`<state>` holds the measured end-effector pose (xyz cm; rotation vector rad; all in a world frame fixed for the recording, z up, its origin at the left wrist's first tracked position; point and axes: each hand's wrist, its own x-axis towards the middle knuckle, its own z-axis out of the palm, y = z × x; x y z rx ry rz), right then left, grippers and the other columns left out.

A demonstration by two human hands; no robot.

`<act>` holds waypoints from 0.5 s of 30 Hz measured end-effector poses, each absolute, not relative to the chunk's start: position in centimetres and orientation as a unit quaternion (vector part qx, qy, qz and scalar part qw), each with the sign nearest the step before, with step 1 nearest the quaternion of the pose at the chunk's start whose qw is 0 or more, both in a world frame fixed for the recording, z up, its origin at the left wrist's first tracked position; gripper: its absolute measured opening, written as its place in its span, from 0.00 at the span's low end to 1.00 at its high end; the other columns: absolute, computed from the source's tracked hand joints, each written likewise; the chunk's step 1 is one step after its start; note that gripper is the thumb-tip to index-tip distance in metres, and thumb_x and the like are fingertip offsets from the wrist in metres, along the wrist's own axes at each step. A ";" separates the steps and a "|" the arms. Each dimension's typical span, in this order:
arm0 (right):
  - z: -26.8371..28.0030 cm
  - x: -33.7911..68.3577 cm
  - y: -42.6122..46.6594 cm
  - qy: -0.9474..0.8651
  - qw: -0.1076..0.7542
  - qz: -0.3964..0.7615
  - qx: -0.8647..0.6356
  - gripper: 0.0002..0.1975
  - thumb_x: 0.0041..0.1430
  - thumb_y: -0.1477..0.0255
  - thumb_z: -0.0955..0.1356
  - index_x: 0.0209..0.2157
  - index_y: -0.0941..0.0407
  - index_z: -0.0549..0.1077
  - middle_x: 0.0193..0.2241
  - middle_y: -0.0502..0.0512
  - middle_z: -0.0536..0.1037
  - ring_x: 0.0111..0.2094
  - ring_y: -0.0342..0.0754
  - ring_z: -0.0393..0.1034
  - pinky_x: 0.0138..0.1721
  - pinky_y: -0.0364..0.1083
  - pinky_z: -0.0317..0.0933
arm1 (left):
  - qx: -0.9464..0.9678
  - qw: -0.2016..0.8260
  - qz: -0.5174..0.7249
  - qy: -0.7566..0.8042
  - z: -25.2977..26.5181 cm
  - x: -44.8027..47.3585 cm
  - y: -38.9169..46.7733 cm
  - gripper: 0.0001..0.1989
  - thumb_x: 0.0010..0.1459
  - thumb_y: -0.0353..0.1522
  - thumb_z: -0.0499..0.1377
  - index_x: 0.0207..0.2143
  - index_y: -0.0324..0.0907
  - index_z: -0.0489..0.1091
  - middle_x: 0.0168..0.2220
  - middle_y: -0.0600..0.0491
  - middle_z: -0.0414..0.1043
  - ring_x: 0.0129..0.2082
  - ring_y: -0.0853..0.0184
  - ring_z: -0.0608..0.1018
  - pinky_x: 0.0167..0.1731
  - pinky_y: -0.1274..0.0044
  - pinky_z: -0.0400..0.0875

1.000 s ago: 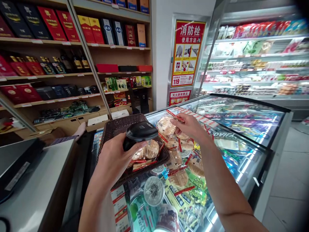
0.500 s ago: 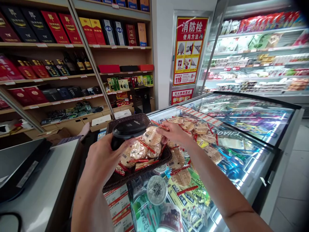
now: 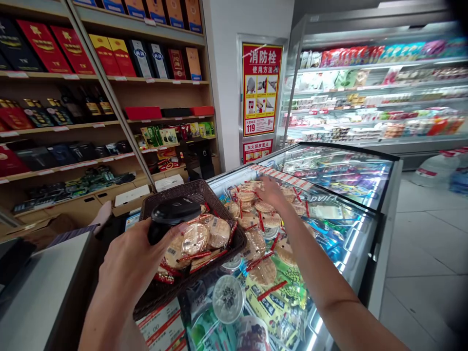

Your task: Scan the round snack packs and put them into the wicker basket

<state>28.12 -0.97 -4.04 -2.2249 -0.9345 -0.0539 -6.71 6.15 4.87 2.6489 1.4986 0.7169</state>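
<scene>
In my left hand is a black handheld scanner, fingers wrapped round it, above a dark brown woven basket. Clear-wrapped round crackers with red-edged packaging fill part of the basket. My right hand is over the far side of a loose pile of similar cracker packets on the freezer's glass top. Its fingers are slightly blurred and partly hidden, so I cannot make out whether they grip a packet.
Under the glass of the chest freezer lie colourful packs and tubs. A grey-white counter is at the left. Shelves of boxes and bottles stand behind, with a refrigerated display and large water bottles at the right.
My right hand has moved from the basket, where it held a cracker packet, rightward to the pile. My left hand keeps the scanner over the basket. The view has turned right.
</scene>
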 end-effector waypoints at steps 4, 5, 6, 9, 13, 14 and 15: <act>-5.9 30.8 -1.3 -0.329 0.393 0.036 -0.858 0.18 0.64 0.65 0.65 0.51 0.60 0.70 0.53 0.69 0.73 0.57 0.59 0.66 0.57 0.54 0.59 | 0.860 0.023 0.236 0.452 4.9 -6.4 6.1 0.25 0.54 0.58 0.54 0.27 0.49 0.75 0.22 0.47 0.75 0.21 0.56 0.76 0.19 0.71 0.63; -6.3 30.8 -1.2 -0.326 0.430 0.073 -0.839 0.17 0.64 0.63 0.65 0.50 0.58 0.71 0.53 0.67 0.74 0.55 0.57 0.68 0.55 0.53 0.61 | 0.861 0.027 0.232 0.452 4.9 -6.4 6.0 0.25 0.54 0.58 0.53 0.27 0.49 0.75 0.21 0.48 0.74 0.22 0.56 0.76 0.20 0.71 0.63; -6.6 30.7 -0.9 -0.316 0.475 0.116 -0.813 0.17 0.64 0.62 0.65 0.49 0.57 0.71 0.52 0.64 0.75 0.52 0.54 0.71 0.51 0.51 0.64 | 0.861 0.033 0.223 0.455 4.9 -6.4 6.0 0.25 0.54 0.58 0.53 0.28 0.48 0.75 0.21 0.48 0.74 0.22 0.55 0.76 0.21 0.70 0.63; -7.0 29.7 0.1 -0.249 0.598 0.237 -0.724 0.14 0.64 0.61 0.64 0.47 0.53 0.71 0.43 0.56 0.79 0.38 0.46 0.75 0.38 0.44 0.68 | 0.853 0.041 0.205 0.479 5.1 -6.5 5.8 0.30 0.54 0.61 0.50 0.32 0.47 0.75 0.21 0.48 0.74 0.24 0.52 0.76 0.22 0.69 0.64; -7.4 29.1 1.3 -0.197 0.650 0.305 -0.667 0.11 0.66 0.62 0.63 0.40 0.55 0.70 0.30 0.51 0.77 0.23 0.41 0.70 0.28 0.40 0.65 | 0.849 0.029 0.208 0.485 5.2 -6.5 5.7 0.33 0.52 0.63 0.48 0.32 0.47 0.76 0.21 0.49 0.74 0.26 0.51 0.77 0.22 0.70 0.64; -7.5 29.1 1.5 -0.194 0.655 0.310 -0.661 0.11 0.66 0.62 0.63 0.38 0.55 0.69 0.29 0.51 0.76 0.23 0.41 0.69 0.27 0.40 0.64 | 0.854 0.028 0.209 0.475 5.2 -6.4 5.7 0.32 0.53 0.63 0.49 0.32 0.47 0.75 0.21 0.50 0.74 0.26 0.52 0.78 0.23 0.70 0.65; -7.7 29.2 1.6 -0.191 0.657 0.312 -0.659 0.11 0.66 0.63 0.63 0.37 0.55 0.69 0.28 0.51 0.76 0.22 0.41 0.68 0.26 0.40 0.64 | 0.859 0.029 0.210 0.466 5.2 -6.4 5.6 0.31 0.53 0.62 0.49 0.31 0.48 0.75 0.20 0.50 0.73 0.26 0.52 0.78 0.23 0.70 0.65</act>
